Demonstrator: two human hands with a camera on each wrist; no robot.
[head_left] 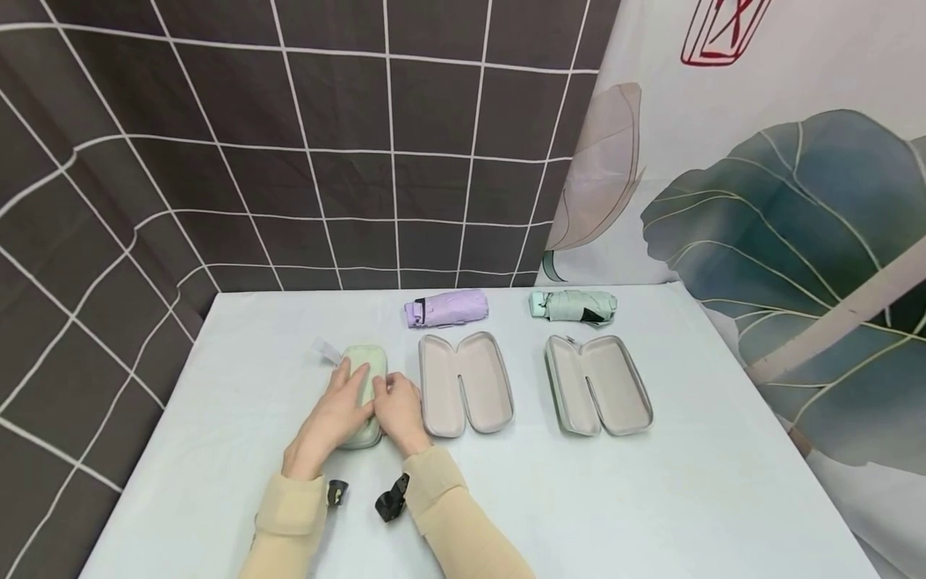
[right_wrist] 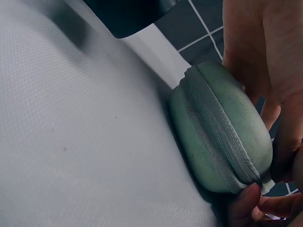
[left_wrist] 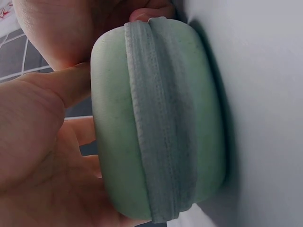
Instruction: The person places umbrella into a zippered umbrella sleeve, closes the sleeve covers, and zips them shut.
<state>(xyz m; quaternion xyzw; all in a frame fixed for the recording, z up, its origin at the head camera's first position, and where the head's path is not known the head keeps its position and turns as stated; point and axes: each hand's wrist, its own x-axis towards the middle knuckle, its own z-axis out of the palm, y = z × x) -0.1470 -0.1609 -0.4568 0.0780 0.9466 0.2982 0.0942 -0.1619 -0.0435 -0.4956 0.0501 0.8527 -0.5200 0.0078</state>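
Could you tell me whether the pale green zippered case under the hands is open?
Shut: the pale green zippered case shows both halves meeting along its zip.

Pale green zipped case [head_left: 364, 394], closed, lying flat on table's left part

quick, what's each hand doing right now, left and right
Left hand: fingers straight, resting flat on the closed green case.
Right hand: fingers curled at the same case's right side, pinching its edge.
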